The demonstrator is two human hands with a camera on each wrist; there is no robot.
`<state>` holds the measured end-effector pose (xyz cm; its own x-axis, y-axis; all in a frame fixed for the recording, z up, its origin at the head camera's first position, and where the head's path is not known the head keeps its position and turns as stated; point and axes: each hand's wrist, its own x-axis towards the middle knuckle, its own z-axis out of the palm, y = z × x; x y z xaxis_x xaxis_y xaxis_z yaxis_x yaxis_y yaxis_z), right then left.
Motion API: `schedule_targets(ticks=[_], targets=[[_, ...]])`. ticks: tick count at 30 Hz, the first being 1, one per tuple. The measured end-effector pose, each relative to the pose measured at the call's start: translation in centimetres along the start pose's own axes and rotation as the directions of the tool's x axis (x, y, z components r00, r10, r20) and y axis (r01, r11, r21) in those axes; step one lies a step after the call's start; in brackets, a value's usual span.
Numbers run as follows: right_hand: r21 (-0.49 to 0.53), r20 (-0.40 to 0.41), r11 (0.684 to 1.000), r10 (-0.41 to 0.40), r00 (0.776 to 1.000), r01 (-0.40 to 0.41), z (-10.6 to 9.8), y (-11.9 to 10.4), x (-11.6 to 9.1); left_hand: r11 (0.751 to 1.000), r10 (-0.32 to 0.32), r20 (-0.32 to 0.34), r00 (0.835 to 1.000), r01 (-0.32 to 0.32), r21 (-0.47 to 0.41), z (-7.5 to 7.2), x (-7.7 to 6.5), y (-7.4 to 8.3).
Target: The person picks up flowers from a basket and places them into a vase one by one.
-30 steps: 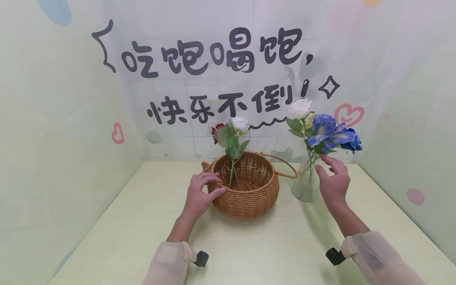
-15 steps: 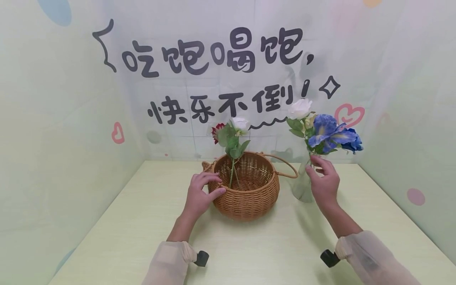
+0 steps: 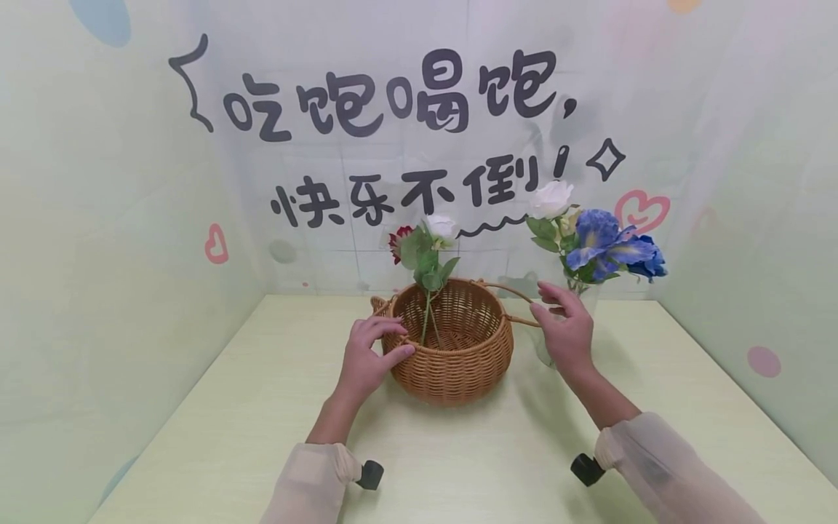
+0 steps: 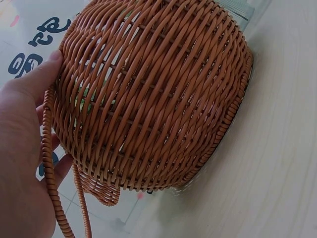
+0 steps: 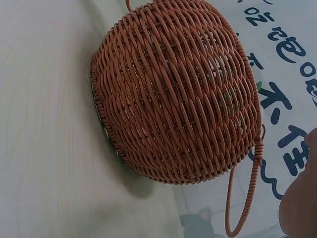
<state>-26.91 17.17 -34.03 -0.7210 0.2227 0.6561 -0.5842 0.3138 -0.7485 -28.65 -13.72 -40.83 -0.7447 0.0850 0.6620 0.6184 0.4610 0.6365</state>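
Observation:
A round brown wicker basket (image 3: 452, 378) stands mid-table in the head view. A white flower (image 3: 441, 227) and a dark red flower (image 3: 397, 244) with green leaves rise from it. My left hand (image 3: 366, 356) holds its left front rim, thumb outside and fingers over the edge; the left wrist view shows the thumb (image 4: 47, 72) against the weave. My right hand (image 3: 568, 331) is beside the basket's right handle (image 3: 507, 288), fingers loosely bent. In the right wrist view that hand appears apart from the handle loop. Behind it, a clear glass vase (image 3: 545, 354) is partly hidden.
Blue flowers (image 3: 599, 244) and a white rose (image 3: 551, 199) stand in the vase at the right. The pale table (image 3: 445, 466) meets a printed cloth backdrop (image 3: 314, 269) behind, with cloth walls on both sides.
My right hand has moved left, from beside the vase's neck to the basket's right handle. The left hand, the basket and the flowers have stayed in place.

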Motion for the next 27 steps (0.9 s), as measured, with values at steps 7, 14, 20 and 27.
schedule_targets(ticks=[7,14,20,27], targets=[[0.001,0.046,1.000,-0.025,0.999,0.025,1.5,-0.1,0.4,1.000,0.001,-0.002,1.000,-0.001,-0.004,-0.1,0.0,0.1],[0.005,0.088,0.998,-0.057,0.994,0.057,2.7,-0.7,0.8,1.000,0.002,-0.001,1.000,-0.002,0.006,0.0,0.0,0.1],[0.030,0.142,0.999,-0.039,0.989,0.035,3.6,-1.0,1.3,1.000,-0.004,0.004,1.000,0.004,0.002,0.0,0.0,0.0],[0.032,0.225,0.999,-0.001,0.974,-0.006,4.6,-1.7,1.9,1.000,-0.005,0.004,1.000,0.005,0.004,0.0,0.1,0.0]])
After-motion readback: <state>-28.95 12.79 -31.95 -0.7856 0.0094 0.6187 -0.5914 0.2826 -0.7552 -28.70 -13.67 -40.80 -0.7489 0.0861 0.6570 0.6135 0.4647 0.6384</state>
